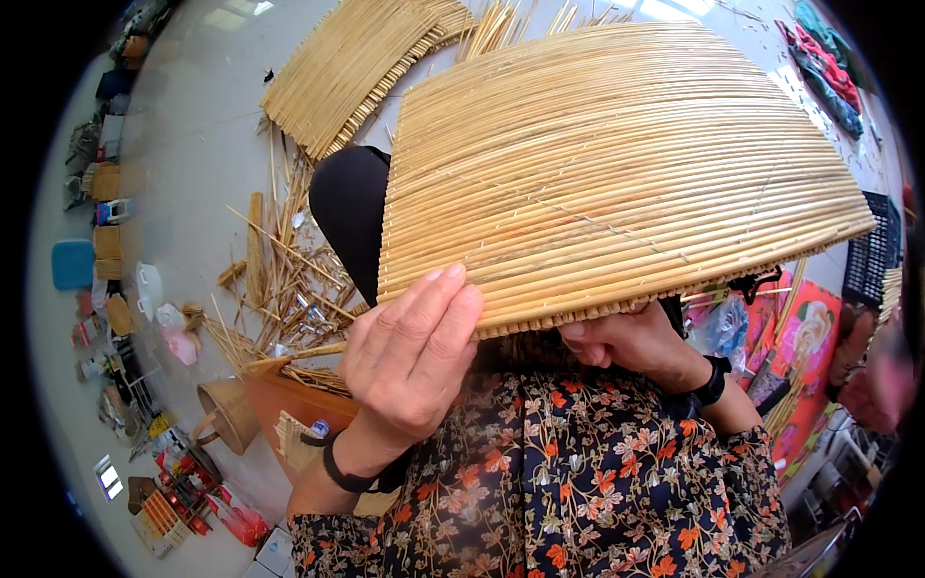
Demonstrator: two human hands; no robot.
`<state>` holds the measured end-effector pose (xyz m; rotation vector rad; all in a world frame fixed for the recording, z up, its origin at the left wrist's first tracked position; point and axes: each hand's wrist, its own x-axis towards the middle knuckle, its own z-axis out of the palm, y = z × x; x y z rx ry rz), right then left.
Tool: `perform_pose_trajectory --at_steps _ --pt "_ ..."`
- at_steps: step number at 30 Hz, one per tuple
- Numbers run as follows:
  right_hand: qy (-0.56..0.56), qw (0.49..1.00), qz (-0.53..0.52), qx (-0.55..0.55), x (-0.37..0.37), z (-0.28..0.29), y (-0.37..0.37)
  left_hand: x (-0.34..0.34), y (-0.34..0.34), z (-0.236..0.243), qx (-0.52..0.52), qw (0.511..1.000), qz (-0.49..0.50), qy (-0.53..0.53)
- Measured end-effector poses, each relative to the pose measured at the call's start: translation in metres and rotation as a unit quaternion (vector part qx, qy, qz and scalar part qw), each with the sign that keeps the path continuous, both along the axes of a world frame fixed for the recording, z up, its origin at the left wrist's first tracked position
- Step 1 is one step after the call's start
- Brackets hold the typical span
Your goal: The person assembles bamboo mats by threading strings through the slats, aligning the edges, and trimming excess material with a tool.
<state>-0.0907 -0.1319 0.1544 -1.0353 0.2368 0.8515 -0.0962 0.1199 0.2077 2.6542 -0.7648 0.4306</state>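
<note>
A wide panel of straight pale-yellow reeds, stitched with thin thread point(617, 164), spans the upper middle over a dark-clad leg point(342, 202). My left hand point(414, 352) grips its lower left edge, fingers pressed on the top and thumb out of sight. A loose reed stick point(299, 358) runs leftward from behind that hand. My right hand point(631, 342) is under the panel's lower edge, right of centre, fingers curled and partly covered by the panel; what they hold is hidden.
Another reed panel point(337, 67) lies on the floor behind. Reed scraps point(289, 270) and a brown container with a handle point(222, 414) are left. At right are a floral red sheet point(807, 332), a dark crate point(867, 250) and part of another person point(872, 395). Assorted goods point(111, 222) line the left.
</note>
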Motion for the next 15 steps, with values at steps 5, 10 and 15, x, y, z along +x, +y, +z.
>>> perform_pose_trajectory --at_steps 5,10,15 --pt "0.017 0.996 0.030 -0.080 -0.006 0.009 -0.005 -0.001 0.003 -0.007 -0.018 0.999 -0.033 0.018" --pt "-0.017 0.984 0.108 -0.140 -0.003 0.012 -0.006 0.000 0.008 -0.011 -0.034 0.998 -0.052 0.033" --pt "-0.021 0.989 0.123 -0.075 -0.006 -0.001 -0.004 0.000 0.012 -0.011 -0.040 0.996 -0.070 0.037"
